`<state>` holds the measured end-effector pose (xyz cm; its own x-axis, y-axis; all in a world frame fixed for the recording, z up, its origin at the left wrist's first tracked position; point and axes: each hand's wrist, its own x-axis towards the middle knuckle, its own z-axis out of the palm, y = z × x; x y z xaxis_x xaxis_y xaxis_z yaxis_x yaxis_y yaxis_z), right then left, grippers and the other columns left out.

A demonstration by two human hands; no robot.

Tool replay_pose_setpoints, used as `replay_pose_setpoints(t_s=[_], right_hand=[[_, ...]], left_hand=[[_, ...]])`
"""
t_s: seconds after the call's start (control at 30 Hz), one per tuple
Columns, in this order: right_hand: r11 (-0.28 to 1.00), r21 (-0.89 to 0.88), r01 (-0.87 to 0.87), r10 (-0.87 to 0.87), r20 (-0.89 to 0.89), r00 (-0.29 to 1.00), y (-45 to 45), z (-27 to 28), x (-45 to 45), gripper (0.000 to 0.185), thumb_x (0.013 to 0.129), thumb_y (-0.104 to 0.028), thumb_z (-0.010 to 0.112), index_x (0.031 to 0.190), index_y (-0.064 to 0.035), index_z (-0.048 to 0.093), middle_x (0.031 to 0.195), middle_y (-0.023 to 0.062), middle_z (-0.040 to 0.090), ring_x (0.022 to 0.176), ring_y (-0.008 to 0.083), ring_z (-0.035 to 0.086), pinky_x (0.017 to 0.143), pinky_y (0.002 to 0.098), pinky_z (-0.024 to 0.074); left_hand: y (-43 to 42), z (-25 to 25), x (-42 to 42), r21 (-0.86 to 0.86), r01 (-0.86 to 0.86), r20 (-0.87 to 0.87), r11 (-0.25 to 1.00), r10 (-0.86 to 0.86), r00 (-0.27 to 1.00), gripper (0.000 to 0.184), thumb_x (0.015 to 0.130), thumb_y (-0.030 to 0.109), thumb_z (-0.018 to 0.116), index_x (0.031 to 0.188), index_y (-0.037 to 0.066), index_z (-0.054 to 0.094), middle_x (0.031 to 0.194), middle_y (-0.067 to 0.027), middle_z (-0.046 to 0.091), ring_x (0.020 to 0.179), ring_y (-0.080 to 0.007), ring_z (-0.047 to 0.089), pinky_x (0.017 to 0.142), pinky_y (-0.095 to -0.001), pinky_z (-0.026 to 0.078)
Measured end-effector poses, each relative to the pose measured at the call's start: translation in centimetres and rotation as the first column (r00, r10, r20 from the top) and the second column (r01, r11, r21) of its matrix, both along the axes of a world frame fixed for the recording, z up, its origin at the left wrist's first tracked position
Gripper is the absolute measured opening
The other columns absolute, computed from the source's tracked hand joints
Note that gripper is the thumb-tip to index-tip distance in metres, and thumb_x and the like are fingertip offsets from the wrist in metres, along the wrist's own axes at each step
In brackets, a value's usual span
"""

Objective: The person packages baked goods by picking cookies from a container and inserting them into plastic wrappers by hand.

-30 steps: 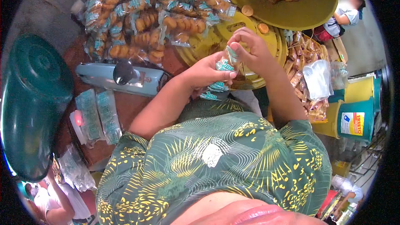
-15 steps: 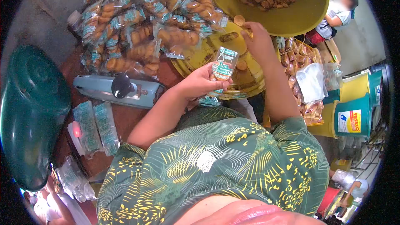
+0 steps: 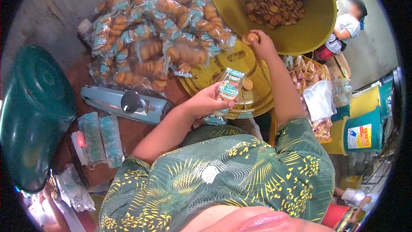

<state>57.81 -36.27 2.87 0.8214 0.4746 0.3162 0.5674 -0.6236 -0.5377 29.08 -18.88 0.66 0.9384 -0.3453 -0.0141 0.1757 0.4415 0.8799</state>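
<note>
Upright in my left hand [image 3: 210,101] is a clear printed bag [image 3: 229,88] with some biscuits inside, my fingers wrapped round its lower part. My right hand [image 3: 259,43] pinches a round biscuit [image 3: 250,38] near the rim of the big yellow tub [image 3: 219,6]. Many brown biscuits [image 3: 277,8] lie in that tub. Below my hands is a yellow lid [image 3: 195,85], with a single biscuit [image 3: 247,84] on it beside the bag. Filled biscuit bags [image 3: 150,49] are piled at the upper left.
A blue-grey sealer [image 3: 107,99] lies left of my left forearm, near flat stacks of printed bags [image 3: 91,135]. A large green container [image 3: 38,111] stands far left. Small brown packets [image 3: 302,71] and buckets [image 3: 362,131] are on the right. One person [image 3: 343,28] sits at the upper right.
My right hand has left the bag's mouth and moved up to a biscuit by the tub. The bag now stands more upright in my left hand. The view has shifted slightly.
</note>
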Motion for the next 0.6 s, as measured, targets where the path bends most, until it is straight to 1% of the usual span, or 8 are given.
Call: replay_pose_setpoints(t_s=[0.03, 0.13, 0.23, 0.33, 0.4, 0.43, 0.53, 0.6], right_hand=[[1.000, 0.006, 0.010, -0.009, -0.087, 0.996, 0.6, -0.2, 0.7, 0.038, 0.089, -0.027, 0.067, 0.120, -0.0055, 0.060, 0.114, 0.0197, 0.066, 0.106, 0.0370, 0.062, 0.093, 0.0437, 0.0491], [0.990, -0.121, 0.076, -0.074, 0.019, 0.997, 1.5, -0.5, 1.7, 0.039, 0.087, -0.027, 0.070, 0.120, -0.0067, 0.061, 0.112, 0.0170, 0.067, 0.103, 0.0331, 0.065, 0.091, 0.0407, 0.0502], [0.996, 0.077, -0.047, 0.059, -0.153, 0.986, 0.9, 1.5, 0.5, 0.041, 0.084, -0.025, 0.074, 0.119, -0.0067, 0.062, 0.109, 0.0126, 0.069, 0.100, 0.0257, 0.065, 0.090, 0.0366, 0.0501], [0.949, 0.233, -0.213, 0.270, -0.251, 0.930, -0.1, 5.0, -3.3, 0.034, 0.090, -0.010, 0.068, 0.121, -0.0030, 0.058, 0.104, 0.0035, 0.065, 0.098, 0.0125, 0.061, 0.086, 0.0280, 0.0496], [0.866, 0.368, -0.339, 0.464, -0.336, 0.820, -0.5, 8.2, -7.6, 0.031, 0.089, -0.011, 0.069, 0.118, -0.0043, 0.061, 0.106, 0.0033, 0.066, 0.099, 0.0132, 0.060, 0.089, 0.0289, 0.0486], [0.809, 0.440, -0.389, 0.556, -0.359, 0.750, -0.5, 9.2, -9.6, 0.030, 0.088, -0.011, 0.070, 0.117, -0.0049, 0.062, 0.106, 0.0033, 0.066, 0.099, 0.0135, 0.060, 0.090, 0.0293, 0.0481], [0.683, 0.446, -0.579, 0.729, -0.463, 0.504, -0.3, 9.6, -13.2, 0.026, 0.090, -0.007, 0.067, 0.116, -0.0047, 0.063, 0.105, 0.0020, 0.065, 0.100, 0.0120, 0.059, 0.090, 0.0279, 0.0483], [0.677, 0.338, -0.654, 0.710, -0.535, 0.458, -0.1, 9.1, -14.3, 0.028, 0.092, -0.012, 0.066, 0.119, -0.0039, 0.061, 0.109, 0.0030, 0.065, 0.103, 0.0128, 0.058, 0.092, 0.0287, 0.0476]], left_hand=[[0.0, 0.1, 0.0, 0.003, -0.001, 0.007, 1.000, 0.001, 1.000, 0.067, 0.083, 0.013, 0.078, 0.140, 0.008, 0.043, 0.110, -0.0018, 0.063, 0.099, -0.0105, 0.060, 0.086, -0.0276, 0.050], [0.1, 0.4, 0.0, 0.003, -0.002, 0.018, 1.000, 0.002, 1.000, 0.067, 0.083, 0.013, 0.078, 0.140, 0.008, 0.043, 0.111, -0.0024, 0.063, 0.100, -0.0110, 0.060, 0.087, -0.0280, 0.050], [0.1, 0.5, -0.1, 0.007, 0.000, 0.013, 1.000, 0.000, 1.000, 0.067, 0.083, 0.013, 0.078, 0.140, 0.007, 0.043, 0.113, -0.0034, 0.062, 0.102, -0.0117, 0.059, 0.088, -0.0291, 0.050], [0.3, 0.2, 0.0, 0.003, 0.009, 0.002, 1.000, -0.009, 1.000, 0.067, 0.083, 0.013, 0.078, 0.140, 0.007, 0.042, 0.113, -0.0041, 0.062, 0.103, -0.0121, 0.059, 0.090, -0.0301, 0.049], [0.3, 0.0, 0.1, -0.035, 0.032, 0.023, 0.999, -0.032, 0.999, 0.067, 0.083, 0.013, 0.077, 0.140, 0.006, 0.042, 0.113, -0.0045, 0.062, 0.102, -0.0122, 0.059, 0.090, -0.0304, 0.049], [0.0, 0.3, 0.0, 0.023, -0.004, 0.040, 1.000, 0.003, 0.999, 0.066, 0.084, 0.013, 0.076, 0.140, 0.006, 0.042, 0.111, -0.0040, 0.063, 0.100, -0.0126, 0.061, 0.089, -0.0301, 0.049], [-0.1, 0.0, 0.0, 0.013, -0.014, 0.031, 1.000, 0.013, 0.999, 0.060, 0.084, 0.013, 0.076, 0.135, 0.006, 0.046, 0.109, -0.0030, 0.064, 0.097, -0.0123, 0.061, 0.087, -0.0295, 0.049], [0.0, 0.7, -0.3, 0.043, 0.002, 0.016, 0.999, -0.003, 1.000, 0.051, 0.083, 0.016, 0.077, 0.126, 0.008, 0.050, 0.105, -0.0010, 0.065, 0.090, -0.0102, 0.061, 0.080, -0.0285, 0.050]])
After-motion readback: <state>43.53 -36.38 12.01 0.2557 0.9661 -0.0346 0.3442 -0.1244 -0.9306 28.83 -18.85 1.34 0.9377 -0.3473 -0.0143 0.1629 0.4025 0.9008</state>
